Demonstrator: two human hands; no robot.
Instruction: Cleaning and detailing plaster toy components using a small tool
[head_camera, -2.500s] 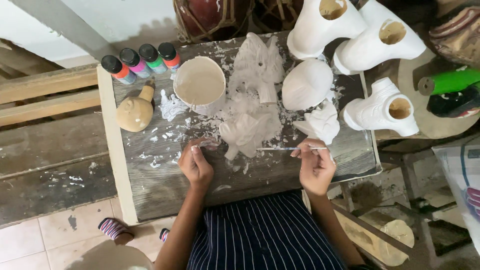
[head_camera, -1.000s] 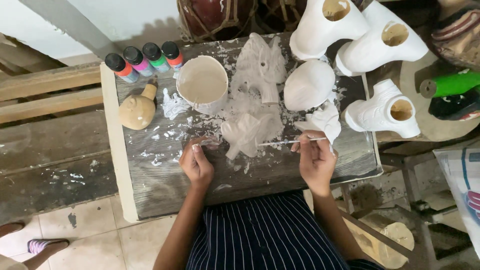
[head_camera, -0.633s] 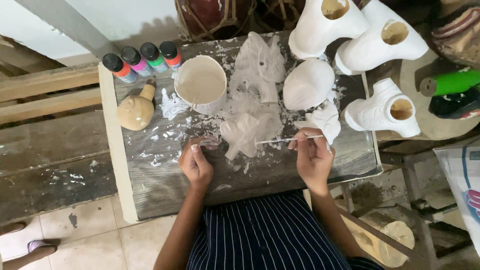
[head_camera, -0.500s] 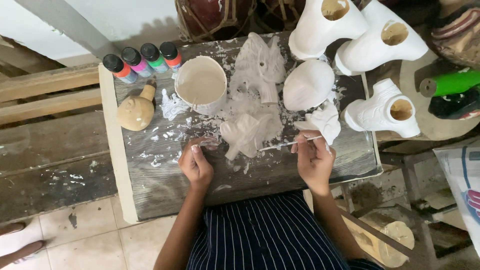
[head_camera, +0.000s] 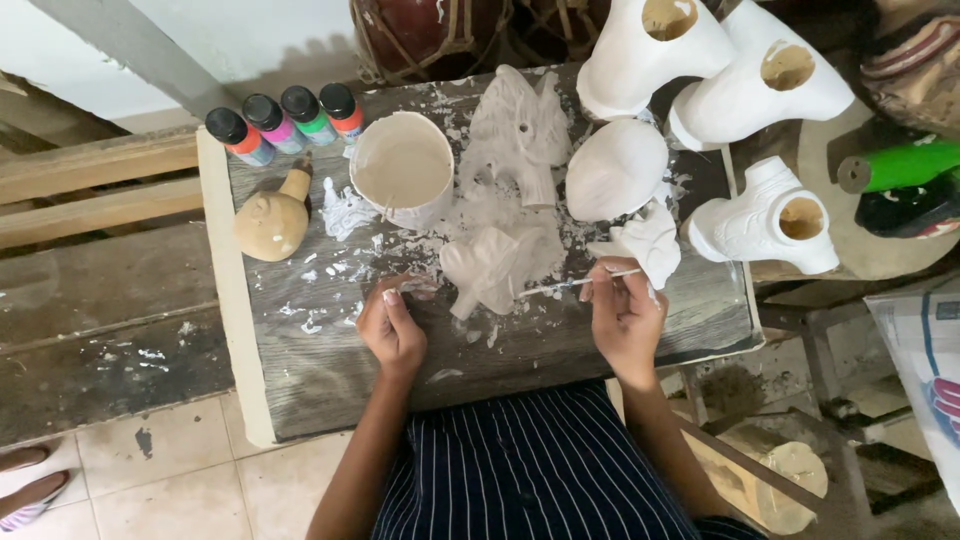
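My right hand (head_camera: 625, 318) holds a thin white-coated brush (head_camera: 575, 283) whose tip touches a small white-painted figurine (head_camera: 492, 267) lying on the paint-spattered wooden board (head_camera: 330, 360). My left hand (head_camera: 392, 325) rests on the board just left of the figurine, fingers curled, fingertips pinched near its edge; I cannot tell if it grips anything. A round white cup of white paint (head_camera: 402, 168) stands behind my left hand.
Four small paint bottles (head_camera: 285, 118) line the board's back left, beside a tan unpainted figure (head_camera: 274, 218). Another white figurine (head_camera: 520, 130), a white dome piece (head_camera: 614, 168) and three white hollow shapes (head_camera: 765, 215) stand at back and right. A green bottle (head_camera: 900, 165) lies far right.
My right hand has drawn the brush slightly left and down along the figurine. The left hand has stayed in place. A foot at the lower left has shifted.
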